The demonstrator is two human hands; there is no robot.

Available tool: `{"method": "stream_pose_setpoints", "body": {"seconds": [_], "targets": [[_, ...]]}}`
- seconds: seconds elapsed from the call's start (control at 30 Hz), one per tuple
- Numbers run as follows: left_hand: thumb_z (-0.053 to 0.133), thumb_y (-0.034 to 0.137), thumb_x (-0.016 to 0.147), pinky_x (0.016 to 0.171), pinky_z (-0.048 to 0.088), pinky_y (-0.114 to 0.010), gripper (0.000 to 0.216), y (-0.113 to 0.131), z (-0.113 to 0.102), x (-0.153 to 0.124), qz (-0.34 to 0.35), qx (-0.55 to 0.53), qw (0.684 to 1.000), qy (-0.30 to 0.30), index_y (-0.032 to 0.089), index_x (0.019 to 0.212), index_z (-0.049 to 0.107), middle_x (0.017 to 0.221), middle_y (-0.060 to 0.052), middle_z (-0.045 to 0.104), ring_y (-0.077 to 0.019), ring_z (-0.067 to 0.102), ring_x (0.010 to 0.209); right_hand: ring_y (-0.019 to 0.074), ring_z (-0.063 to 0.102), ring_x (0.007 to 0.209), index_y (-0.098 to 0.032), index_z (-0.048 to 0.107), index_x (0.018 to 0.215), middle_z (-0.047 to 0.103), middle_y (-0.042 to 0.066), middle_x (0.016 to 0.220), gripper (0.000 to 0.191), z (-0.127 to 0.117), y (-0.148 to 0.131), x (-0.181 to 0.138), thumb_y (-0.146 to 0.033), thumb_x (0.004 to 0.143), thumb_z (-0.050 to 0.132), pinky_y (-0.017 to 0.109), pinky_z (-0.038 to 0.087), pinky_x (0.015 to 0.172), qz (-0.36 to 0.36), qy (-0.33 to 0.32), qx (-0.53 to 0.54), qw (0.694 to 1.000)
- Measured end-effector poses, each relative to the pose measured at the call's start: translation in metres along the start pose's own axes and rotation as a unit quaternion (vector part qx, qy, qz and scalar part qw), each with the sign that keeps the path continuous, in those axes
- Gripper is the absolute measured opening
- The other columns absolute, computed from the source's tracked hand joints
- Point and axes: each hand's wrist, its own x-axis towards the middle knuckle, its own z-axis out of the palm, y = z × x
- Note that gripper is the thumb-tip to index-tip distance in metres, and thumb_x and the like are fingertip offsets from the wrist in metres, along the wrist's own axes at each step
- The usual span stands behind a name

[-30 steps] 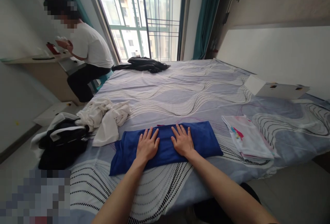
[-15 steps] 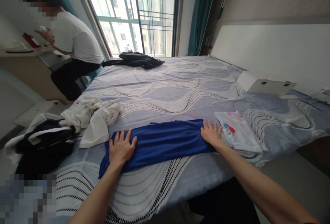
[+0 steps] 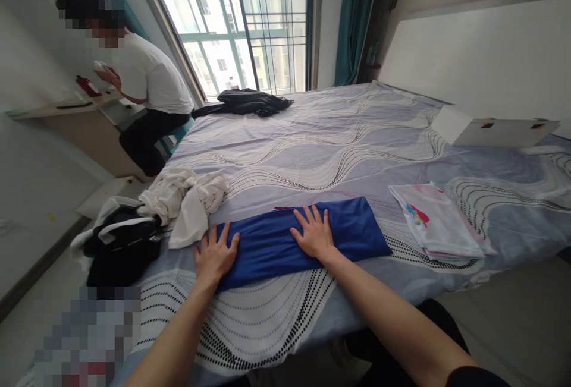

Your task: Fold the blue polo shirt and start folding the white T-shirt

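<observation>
A blue garment [image 3: 272, 244], folded into a long flat strip, lies across the near part of the bed. My left hand [image 3: 217, 255] rests palm down on its left end, fingers spread. Near the strip's middle, my right hand [image 3: 313, 233] presses flat with its fingers apart. A little dark red edging shows along the far side of the cloth. To the right, apart from it, is a folded white garment [image 3: 439, 220] with a colourful print. Crumpled white clothes [image 3: 190, 197] lie just beyond my left hand.
Black and white clothing [image 3: 127, 244] is heaped at the bed's left edge. Dark clothing [image 3: 250, 101] lies at the far end of the patterned bed [image 3: 312, 167]. A white box [image 3: 491, 132] stands at the right. Another person [image 3: 156, 78] sits beside a desk [image 3: 80, 137].
My right hand has moved left from the strip's right end to its middle. My left hand stays at the left end, where less cloth now sticks out. The view has shifted left.
</observation>
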Motion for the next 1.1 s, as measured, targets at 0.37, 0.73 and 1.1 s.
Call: {"method": "stream_pose_setpoints", "body": {"seconds": [0.37, 0.73, 1.1], "targets": [[0.028, 0.043, 0.1, 0.123, 0.022, -0.061, 0.062, -0.066, 0.007, -0.008, -0.014, -0.074, 0.996, 0.042, 0.018, 0.153, 0.048, 0.157, -0.012, 0.049, -0.0343, 0.037, 0.148, 0.0286, 0.015, 0.156, -0.034, 0.026, 0.162, 0.018, 0.001, 0.171, 0.059, -0.039, 0.137, -0.024, -0.052, 0.106, 0.017, 0.072, 0.012, 0.119, 0.204, -0.013, -0.052, 0.978], [0.039, 0.035, 0.094, 0.114, 0.045, -0.033, 0.05, -0.084, 0.01, -0.021, -0.043, -0.383, 0.912, 0.139, 0.016, 0.129, 0.069, 0.127, -0.007, 0.073, -0.0195, 0.063, 0.126, 0.0316, 0.001, 0.158, -0.005, 0.023, 0.163, 0.01, 0.012, 0.171, 0.092, 0.019, -0.113, -0.064, -0.044, 0.086, 0.056, 0.049, 0.008, 0.128, -0.218, -0.044, 0.062, 0.973], [0.038, 0.03, 0.095, 0.111, 0.048, -0.033, 0.048, -0.082, 0.008, -0.024, -0.072, -0.406, 0.895, 0.171, 0.016, 0.126, 0.071, 0.122, -0.007, 0.076, -0.0195, 0.067, 0.12, 0.0328, 0.03, 0.152, 0.002, 0.041, 0.152, 0.037, 0.024, 0.161, 0.074, 0.048, -0.21, -0.035, -0.019, 0.083, 0.06, 0.046, 0.021, 0.125, -0.155, -0.043, 0.109, 0.981]]}}
